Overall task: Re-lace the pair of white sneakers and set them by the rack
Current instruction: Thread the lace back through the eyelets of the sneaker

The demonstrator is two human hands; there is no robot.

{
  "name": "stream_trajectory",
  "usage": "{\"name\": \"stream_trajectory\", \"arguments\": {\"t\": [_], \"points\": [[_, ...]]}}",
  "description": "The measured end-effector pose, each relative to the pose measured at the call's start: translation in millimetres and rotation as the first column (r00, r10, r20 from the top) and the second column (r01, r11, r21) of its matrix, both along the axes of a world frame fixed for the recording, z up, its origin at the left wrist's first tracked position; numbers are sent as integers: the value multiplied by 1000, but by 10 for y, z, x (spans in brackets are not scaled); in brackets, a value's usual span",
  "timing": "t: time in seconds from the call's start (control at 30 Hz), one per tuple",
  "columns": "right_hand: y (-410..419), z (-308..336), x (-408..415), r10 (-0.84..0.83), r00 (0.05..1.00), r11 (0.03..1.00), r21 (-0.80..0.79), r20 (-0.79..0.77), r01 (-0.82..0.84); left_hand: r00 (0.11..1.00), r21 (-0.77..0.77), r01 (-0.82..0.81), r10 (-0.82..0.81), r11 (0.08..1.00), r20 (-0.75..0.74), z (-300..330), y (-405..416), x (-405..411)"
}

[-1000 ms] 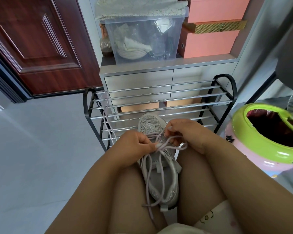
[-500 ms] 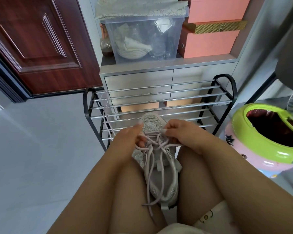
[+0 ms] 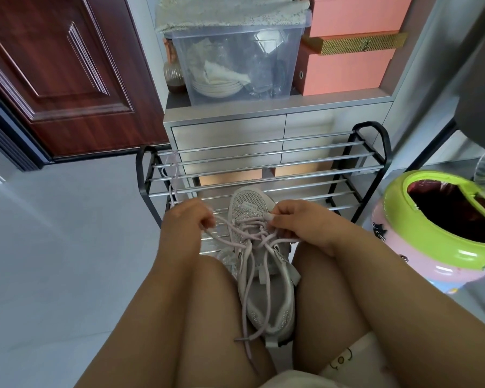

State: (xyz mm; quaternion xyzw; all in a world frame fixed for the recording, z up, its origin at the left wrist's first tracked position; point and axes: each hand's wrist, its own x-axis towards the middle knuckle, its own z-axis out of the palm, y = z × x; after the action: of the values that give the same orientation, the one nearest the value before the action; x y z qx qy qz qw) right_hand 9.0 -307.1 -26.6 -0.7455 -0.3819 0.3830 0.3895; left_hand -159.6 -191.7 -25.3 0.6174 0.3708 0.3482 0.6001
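Observation:
A white mesh sneaker (image 3: pixel 266 298) lies between my thighs, toe pointing away toward the shoe rack (image 3: pixel 263 161). Its pale pink lace (image 3: pixel 249 278) crosses over the tongue, and two loose ends trail back past the heel. My left hand (image 3: pixel 185 222) pinches a loop of lace pulled out to the left of the shoe. My right hand (image 3: pixel 294 222) pinches lace at the right side near the toe. A second loose lace (image 3: pixel 173 177) hangs from the rack's left bars. A bit of a second shoe (image 3: pixel 226 257) shows under my left forearm.
The black and chrome rack stands against a grey drawer cabinet (image 3: pixel 227 135) holding a clear plastic bin (image 3: pixel 235 65) and pink boxes (image 3: pixel 345 71). A green and pink round tub (image 3: pixel 437 228) sits at the right. A dark red door (image 3: pixel 59 74) is at the left, with grey floor (image 3: pixel 53 261) beside it.
My hands have drawn apart, the left moving out to the left and pulling the lace taut across the shoe. The shoe stays between my thighs.

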Motion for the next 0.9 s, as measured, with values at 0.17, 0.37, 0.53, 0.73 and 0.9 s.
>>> {"name": "stream_trajectory", "arguments": {"t": [0.17, 0.37, 0.53, 0.73, 0.9], "points": [[0, 25, -23, 11, 1000, 1000, 7, -5, -11, 897, 464, 263, -38, 846, -440, 4, -153, 59], [-35, 31, -13, 23, 999, 1000, -16, 42, -22, 727, 527, 514, -18, 677, -686, -68, -124, 82], [-60, 49, 11, 40, 996, 999, -30, 85, -38, 863, 234, 366, -234, 901, -448, 1, -151, 46], [-48, 26, 60, -112, 994, 992, 58, 3, 112, 912, 147, 220, -150, 964, -382, -41, -132, 65], [-42, 68, 16, -63, 966, 997, 66, 251, 48, 929, 107, 137, -90, 985, -358, -66, -96, 53]]}}
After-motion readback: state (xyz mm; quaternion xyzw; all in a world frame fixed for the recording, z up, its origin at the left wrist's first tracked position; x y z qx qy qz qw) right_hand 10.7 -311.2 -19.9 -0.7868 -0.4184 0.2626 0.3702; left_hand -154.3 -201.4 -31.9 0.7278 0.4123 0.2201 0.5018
